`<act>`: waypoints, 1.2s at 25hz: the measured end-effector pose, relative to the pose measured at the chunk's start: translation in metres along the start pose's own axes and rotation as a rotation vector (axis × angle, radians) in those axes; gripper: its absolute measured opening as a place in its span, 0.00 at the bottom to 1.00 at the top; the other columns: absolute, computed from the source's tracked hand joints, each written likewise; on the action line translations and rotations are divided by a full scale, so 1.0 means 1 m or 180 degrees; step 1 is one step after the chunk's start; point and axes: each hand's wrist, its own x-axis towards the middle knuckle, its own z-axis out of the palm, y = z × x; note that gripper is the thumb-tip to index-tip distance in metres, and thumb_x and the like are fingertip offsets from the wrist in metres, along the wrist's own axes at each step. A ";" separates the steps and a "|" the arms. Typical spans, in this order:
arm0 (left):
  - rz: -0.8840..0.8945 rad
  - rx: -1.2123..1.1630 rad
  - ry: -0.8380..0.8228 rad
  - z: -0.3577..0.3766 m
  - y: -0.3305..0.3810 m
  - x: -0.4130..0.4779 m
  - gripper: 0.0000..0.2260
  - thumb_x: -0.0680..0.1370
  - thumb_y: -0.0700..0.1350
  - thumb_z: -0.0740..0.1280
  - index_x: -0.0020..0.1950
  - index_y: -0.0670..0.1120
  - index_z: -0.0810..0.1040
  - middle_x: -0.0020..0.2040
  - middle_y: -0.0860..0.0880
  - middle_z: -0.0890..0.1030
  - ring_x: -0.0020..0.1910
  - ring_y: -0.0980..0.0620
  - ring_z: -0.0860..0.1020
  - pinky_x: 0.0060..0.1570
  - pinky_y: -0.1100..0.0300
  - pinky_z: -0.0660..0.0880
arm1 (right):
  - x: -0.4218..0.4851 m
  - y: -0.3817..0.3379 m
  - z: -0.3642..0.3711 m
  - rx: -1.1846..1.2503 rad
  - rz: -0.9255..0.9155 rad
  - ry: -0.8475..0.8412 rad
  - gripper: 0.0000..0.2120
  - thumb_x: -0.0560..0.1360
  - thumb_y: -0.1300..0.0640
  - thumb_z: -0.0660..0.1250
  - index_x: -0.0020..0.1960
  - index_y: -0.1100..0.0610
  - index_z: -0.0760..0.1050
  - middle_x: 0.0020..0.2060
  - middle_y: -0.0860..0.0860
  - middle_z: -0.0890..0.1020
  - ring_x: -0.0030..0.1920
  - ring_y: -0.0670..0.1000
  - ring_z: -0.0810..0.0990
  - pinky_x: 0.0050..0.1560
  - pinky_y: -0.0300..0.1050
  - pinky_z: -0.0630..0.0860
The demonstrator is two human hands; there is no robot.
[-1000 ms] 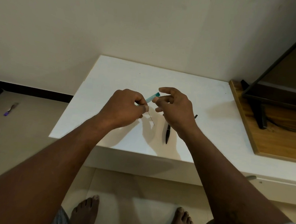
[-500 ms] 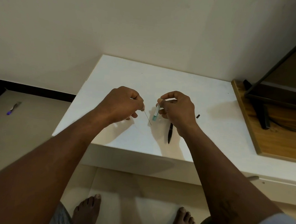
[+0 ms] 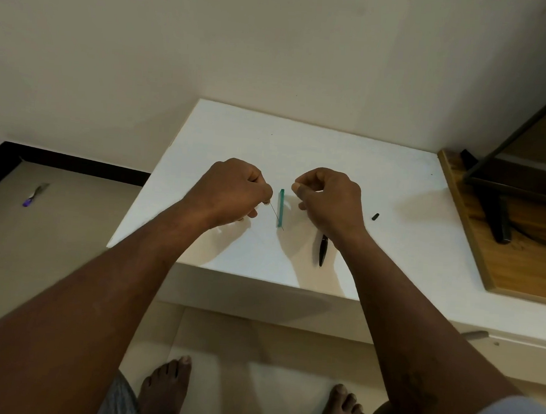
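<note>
Head view: both hands hover over the middle of the white table [image 3: 302,137], a little nearer its front edge, and stand apart. The left hand [image 3: 230,191] pinches the top of a thin rod [image 3: 275,215] between thumb and forefinger; the rod slants down and to the right. Its low end crosses the near end of a teal tube [image 3: 280,207]. That tube shows between the two hands, free of both, its length pointing at the front edge. The right hand [image 3: 329,197] is curled, thumb against forefinger, with nothing visible in it. A black pen [image 3: 323,250] lies near the front edge, partly under the right wrist. A small black cap [image 3: 375,216] sits toward the right edge, beside a wooden board [image 3: 475,253].
</note>
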 end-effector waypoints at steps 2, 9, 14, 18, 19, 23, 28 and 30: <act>0.0022 0.0032 0.0026 0.001 0.003 0.000 0.07 0.78 0.45 0.68 0.45 0.45 0.85 0.46 0.49 0.87 0.40 0.52 0.86 0.46 0.49 0.85 | -0.003 -0.005 -0.009 0.0333 -0.0009 -0.0227 0.03 0.78 0.53 0.74 0.48 0.52 0.85 0.40 0.47 0.89 0.38 0.46 0.88 0.43 0.44 0.84; 0.0126 0.0155 0.0184 0.012 0.008 0.002 0.08 0.79 0.46 0.67 0.45 0.45 0.84 0.45 0.50 0.87 0.38 0.53 0.86 0.44 0.49 0.85 | -0.013 -0.009 -0.027 0.0572 0.0019 -0.0995 0.04 0.78 0.56 0.76 0.52 0.54 0.86 0.44 0.50 0.90 0.43 0.48 0.89 0.41 0.38 0.80; 0.0229 0.0167 0.0282 0.019 0.007 0.004 0.08 0.80 0.46 0.68 0.44 0.47 0.84 0.44 0.55 0.86 0.34 0.58 0.85 0.37 0.56 0.84 | -0.015 -0.010 -0.032 0.0718 -0.0041 -0.1245 0.07 0.76 0.62 0.76 0.53 0.57 0.84 0.43 0.54 0.90 0.43 0.50 0.89 0.41 0.39 0.81; 0.0299 0.0074 0.0380 0.024 0.007 0.006 0.10 0.82 0.52 0.67 0.49 0.48 0.83 0.47 0.54 0.85 0.34 0.55 0.86 0.39 0.54 0.84 | -0.014 -0.011 -0.033 0.0627 -0.0015 -0.1115 0.08 0.76 0.65 0.74 0.54 0.57 0.83 0.44 0.55 0.90 0.43 0.52 0.90 0.42 0.40 0.83; 0.0304 0.0102 0.0398 0.025 0.006 0.007 0.10 0.82 0.54 0.66 0.52 0.49 0.82 0.49 0.53 0.85 0.36 0.53 0.86 0.42 0.52 0.84 | -0.014 -0.011 -0.034 0.0629 0.0039 -0.1027 0.08 0.76 0.64 0.74 0.54 0.57 0.84 0.44 0.55 0.90 0.43 0.52 0.90 0.42 0.40 0.83; 0.0496 0.1246 0.0269 0.037 -0.004 0.006 0.18 0.82 0.47 0.66 0.72 0.57 0.73 0.63 0.52 0.84 0.56 0.46 0.83 0.58 0.48 0.81 | -0.010 -0.007 -0.040 0.0651 0.0249 -0.0596 0.08 0.76 0.62 0.76 0.55 0.56 0.84 0.44 0.54 0.89 0.43 0.52 0.90 0.41 0.40 0.81; 0.0654 0.1480 0.0167 0.049 -0.006 0.009 0.31 0.79 0.42 0.69 0.79 0.58 0.64 0.67 0.52 0.82 0.62 0.44 0.82 0.59 0.46 0.80 | -0.007 -0.004 -0.045 0.0611 0.0308 -0.0322 0.08 0.76 0.61 0.76 0.55 0.55 0.84 0.44 0.52 0.89 0.42 0.50 0.89 0.41 0.40 0.83; 0.0689 0.1490 0.0152 0.051 -0.007 0.009 0.32 0.78 0.41 0.70 0.79 0.59 0.63 0.68 0.52 0.82 0.62 0.43 0.82 0.59 0.45 0.80 | -0.007 -0.005 -0.045 0.0592 0.0298 -0.0307 0.08 0.75 0.61 0.76 0.54 0.55 0.84 0.43 0.52 0.89 0.42 0.50 0.89 0.42 0.41 0.83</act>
